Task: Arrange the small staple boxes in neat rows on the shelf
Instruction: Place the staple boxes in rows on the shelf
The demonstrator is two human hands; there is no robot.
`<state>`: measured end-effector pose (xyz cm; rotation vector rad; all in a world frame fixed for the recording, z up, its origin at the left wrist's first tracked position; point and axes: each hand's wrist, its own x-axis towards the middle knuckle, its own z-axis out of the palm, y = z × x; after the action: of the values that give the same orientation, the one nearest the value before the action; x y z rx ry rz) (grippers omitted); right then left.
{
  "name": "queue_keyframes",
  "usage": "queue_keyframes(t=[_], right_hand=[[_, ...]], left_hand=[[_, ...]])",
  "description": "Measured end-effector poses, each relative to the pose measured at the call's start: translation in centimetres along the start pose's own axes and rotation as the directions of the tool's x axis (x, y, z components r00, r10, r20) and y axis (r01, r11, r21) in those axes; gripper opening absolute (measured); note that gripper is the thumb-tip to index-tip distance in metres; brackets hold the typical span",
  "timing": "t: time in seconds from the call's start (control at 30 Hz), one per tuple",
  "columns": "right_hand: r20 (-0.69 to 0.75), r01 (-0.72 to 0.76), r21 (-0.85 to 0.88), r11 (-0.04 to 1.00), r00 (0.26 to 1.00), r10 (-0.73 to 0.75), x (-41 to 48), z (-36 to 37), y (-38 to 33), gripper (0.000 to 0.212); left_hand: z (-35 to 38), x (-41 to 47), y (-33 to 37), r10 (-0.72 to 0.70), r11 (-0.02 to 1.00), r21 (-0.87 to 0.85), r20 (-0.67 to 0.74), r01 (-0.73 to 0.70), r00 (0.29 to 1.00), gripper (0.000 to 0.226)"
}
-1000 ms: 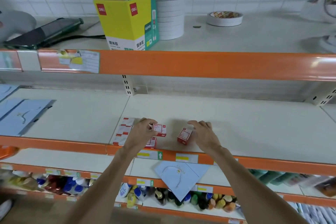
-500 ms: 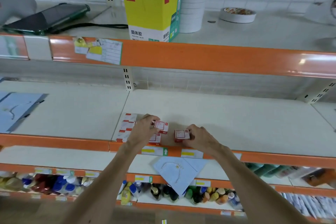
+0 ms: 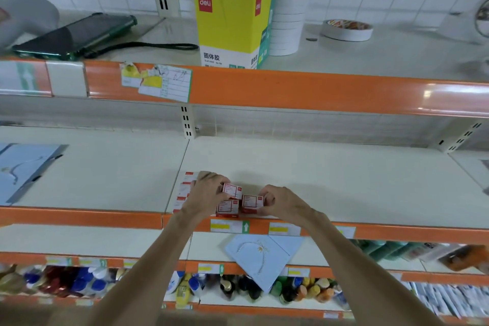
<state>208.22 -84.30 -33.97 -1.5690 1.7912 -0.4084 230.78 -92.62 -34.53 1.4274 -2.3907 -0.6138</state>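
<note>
Small red-and-white staple boxes sit near the front edge of the white middle shelf (image 3: 330, 180). My left hand (image 3: 207, 193) pinches one box (image 3: 232, 190) at the back. My right hand (image 3: 281, 200) grips another box (image 3: 252, 202) and holds it against the front box (image 3: 227, 208). Several more boxes (image 3: 185, 188) lie in a column to the left, partly hidden behind my left hand.
An orange rail (image 3: 397, 233) edges the shelf front. Blue folders lie at far left (image 3: 23, 169) and on the shelf below (image 3: 262, 257). Above stand a yellow glue carton (image 3: 230, 24), tape rolls (image 3: 291, 18) and a dark tablet (image 3: 76, 34). Bottles (image 3: 238, 288) fill the lowest shelf.
My right hand has turned its box label-up and slid it left until it touches the front box. My left hand still holds its box in about the same place.
</note>
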Motion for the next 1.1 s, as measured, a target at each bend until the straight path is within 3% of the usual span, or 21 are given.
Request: queue_keyframes(t=[0.33,0.57,0.83,0.97,1.1], right_hand=[[-0.047,0.041,-0.014,0.999,0.998,-0.042,0.0,1.1,-0.7,0.041],[-0.008,0.029,0.034,0.999,1.0,-0.029,-1.0,1.7,-1.4,0.044],[-0.044,0.016,0.089,0.996,0.999,-0.012,-2.0,2.1,-1.7,0.046],[-0.224,-0.031,-0.052,0.998,0.974,0.019,-3.1,0.2,-0.7,0.048],[-0.43,-0.234,-0.216,0.948,0.895,0.123,-5.5,-2.9,2.0,0.051]], left_hand=[[-0.1,-0.3,-0.2,-0.036,0.995,0.091,0.1,0.027,0.994,0.031],[0.5,-2.0,0.0,0.006,0.989,0.148,0.008,-0.007,1.0,0.047],[-0.3,-2.9,0.0,0.066,0.992,0.104,-0.015,-0.064,0.998,0.045],[-0.7,-1.6,1.9,0.109,0.989,0.103,-0.016,-0.107,0.994,0.043],[0.5,0.6,6.5,0.186,0.976,0.111,0.038,-0.189,0.982,0.044]])
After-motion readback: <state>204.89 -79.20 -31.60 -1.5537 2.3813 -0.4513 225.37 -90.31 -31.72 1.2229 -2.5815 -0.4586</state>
